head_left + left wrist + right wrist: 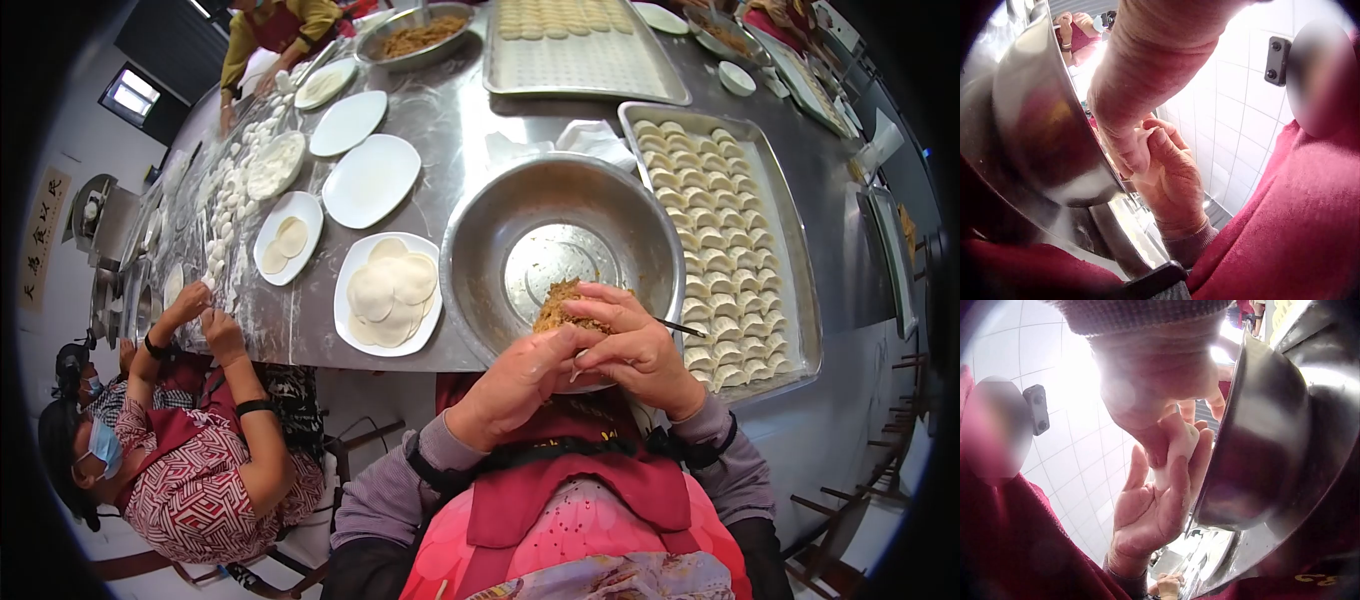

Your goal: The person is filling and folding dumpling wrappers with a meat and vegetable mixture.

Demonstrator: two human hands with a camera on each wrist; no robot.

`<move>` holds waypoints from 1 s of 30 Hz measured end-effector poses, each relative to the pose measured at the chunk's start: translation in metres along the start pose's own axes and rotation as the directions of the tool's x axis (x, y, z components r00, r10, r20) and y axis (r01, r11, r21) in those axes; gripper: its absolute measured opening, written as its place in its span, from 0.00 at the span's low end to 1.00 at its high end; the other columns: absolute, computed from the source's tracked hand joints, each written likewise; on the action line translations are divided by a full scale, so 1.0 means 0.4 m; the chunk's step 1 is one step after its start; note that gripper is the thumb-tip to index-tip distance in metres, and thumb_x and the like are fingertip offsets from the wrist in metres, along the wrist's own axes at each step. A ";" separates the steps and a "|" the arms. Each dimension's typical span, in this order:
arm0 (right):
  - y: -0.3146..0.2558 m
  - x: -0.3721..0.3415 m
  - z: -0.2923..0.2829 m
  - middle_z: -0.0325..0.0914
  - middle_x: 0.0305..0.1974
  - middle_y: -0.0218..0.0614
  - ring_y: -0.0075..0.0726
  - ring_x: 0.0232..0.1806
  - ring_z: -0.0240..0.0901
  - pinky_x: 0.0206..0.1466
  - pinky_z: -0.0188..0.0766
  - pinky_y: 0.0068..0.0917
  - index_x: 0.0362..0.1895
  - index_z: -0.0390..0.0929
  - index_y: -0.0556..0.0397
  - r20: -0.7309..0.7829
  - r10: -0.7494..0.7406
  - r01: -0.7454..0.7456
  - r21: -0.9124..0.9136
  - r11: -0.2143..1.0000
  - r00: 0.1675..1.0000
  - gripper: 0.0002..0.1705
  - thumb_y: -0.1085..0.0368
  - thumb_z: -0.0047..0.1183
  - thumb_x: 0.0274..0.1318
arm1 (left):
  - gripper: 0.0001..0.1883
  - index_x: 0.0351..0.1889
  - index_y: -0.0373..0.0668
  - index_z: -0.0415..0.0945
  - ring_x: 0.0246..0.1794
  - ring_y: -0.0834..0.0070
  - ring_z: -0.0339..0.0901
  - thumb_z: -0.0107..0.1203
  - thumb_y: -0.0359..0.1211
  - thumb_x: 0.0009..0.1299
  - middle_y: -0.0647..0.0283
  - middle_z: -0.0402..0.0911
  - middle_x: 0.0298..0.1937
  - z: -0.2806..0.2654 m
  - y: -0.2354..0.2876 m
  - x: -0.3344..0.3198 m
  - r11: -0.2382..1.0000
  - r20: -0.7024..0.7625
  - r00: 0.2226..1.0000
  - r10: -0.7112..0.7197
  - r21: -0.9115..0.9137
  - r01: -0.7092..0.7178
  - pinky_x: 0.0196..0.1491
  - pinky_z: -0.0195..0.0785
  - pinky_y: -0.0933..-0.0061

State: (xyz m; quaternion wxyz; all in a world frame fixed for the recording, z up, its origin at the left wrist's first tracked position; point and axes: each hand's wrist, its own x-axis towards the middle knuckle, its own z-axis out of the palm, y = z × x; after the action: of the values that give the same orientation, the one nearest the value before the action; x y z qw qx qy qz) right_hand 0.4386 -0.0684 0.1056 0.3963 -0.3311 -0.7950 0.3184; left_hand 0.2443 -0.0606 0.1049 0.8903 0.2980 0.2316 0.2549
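Note:
My left hand (518, 383) and right hand (642, 352) meet at the near rim of a large steel bowl (480, 235). Between their fingers and thumbs they pinch a white dumpling (1180, 449), folded over. In the left wrist view only a pale edge of the dumpling (1142, 139) shows between the fingers. Brown minced filling (560, 300) is heaped in the bowl just beyond the hands. A thin dark handle (682, 327) sticks out to the right past my right fingers, over the bowl's rim; its other end is hidden.
Left of the bowl, a white plate (345, 325) carries round dough wrappers (390, 290). More plates and floury dough pieces (235, 180) lie farther left, where another person (190, 470) works. A metal tray (805, 340) with rows of dumplings (715, 230) stands on the right.

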 end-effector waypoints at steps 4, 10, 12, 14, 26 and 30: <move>-0.003 -0.005 0.002 0.67 0.61 0.44 0.51 0.66 0.58 0.67 0.54 0.40 0.36 0.83 0.50 -0.011 0.046 -0.046 0.015 0.999 0.999 0.12 0.73 0.58 0.42 | 0.28 0.60 0.31 0.62 0.57 0.69 0.70 0.36 0.48 0.76 0.55 0.70 0.57 0.009 0.002 -0.003 0.999 0.031 0.999 0.020 -0.028 -0.020 0.64 0.60 0.64; -0.014 -0.030 0.030 0.66 0.62 0.45 0.48 0.66 0.59 0.66 0.54 0.39 0.40 0.83 0.52 -0.145 0.273 -0.194 0.408 0.892 0.951 0.12 0.74 0.55 0.49 | 0.26 0.61 0.32 0.62 0.58 0.70 0.68 0.35 0.46 0.77 0.56 0.69 0.58 0.022 -0.001 -0.003 0.984 -0.015 0.993 0.116 -0.137 -0.117 0.65 0.60 0.64; -0.005 -0.031 0.034 0.66 0.62 0.45 0.47 0.65 0.60 0.66 0.55 0.38 0.40 0.83 0.53 -0.178 0.201 -0.138 0.315 0.939 0.963 0.11 0.74 0.54 0.51 | 0.26 0.61 0.32 0.62 0.58 0.70 0.68 0.35 0.45 0.77 0.56 0.69 0.58 0.022 -0.007 -0.002 0.982 -0.022 0.993 0.116 -0.149 -0.118 0.65 0.59 0.64; 0.001 -0.027 0.033 0.67 0.61 0.46 0.47 0.64 0.61 0.66 0.56 0.37 0.40 0.82 0.54 -0.188 0.150 -0.100 0.254 0.962 0.971 0.11 0.74 0.53 0.52 | 0.25 0.61 0.32 0.62 0.58 0.71 0.68 0.35 0.45 0.77 0.57 0.69 0.58 0.020 -0.012 -0.001 0.977 -0.023 0.991 0.130 -0.165 -0.132 0.65 0.59 0.64; 0.009 -0.039 0.040 0.70 0.59 0.47 0.46 0.62 0.65 0.62 0.61 0.33 0.48 0.79 0.55 -0.311 0.086 -0.024 0.197 0.980 0.946 0.15 0.71 0.52 0.55 | 0.23 0.62 0.35 0.60 0.60 0.71 0.66 0.36 0.42 0.77 0.58 0.66 0.61 0.046 -0.004 0.008 0.955 -0.023 0.987 0.158 -0.250 -0.159 0.65 0.58 0.64; -0.009 -0.028 0.042 0.69 0.59 0.47 0.47 0.61 0.66 0.63 0.61 0.34 0.50 0.77 0.55 -0.345 0.170 -0.083 0.254 0.964 0.923 0.17 0.69 0.54 0.55 | 0.23 0.62 0.34 0.59 0.61 0.70 0.66 0.36 0.42 0.77 0.57 0.65 0.62 0.041 0.000 0.012 0.956 -0.019 0.990 0.142 -0.256 -0.142 0.65 0.58 0.64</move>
State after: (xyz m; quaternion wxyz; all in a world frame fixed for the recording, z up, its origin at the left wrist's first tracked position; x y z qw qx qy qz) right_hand 0.4288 -0.0836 0.0956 0.5512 -0.3861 -0.6414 0.3685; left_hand 0.2572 -0.0647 0.1155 0.9006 0.1960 0.1751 0.3462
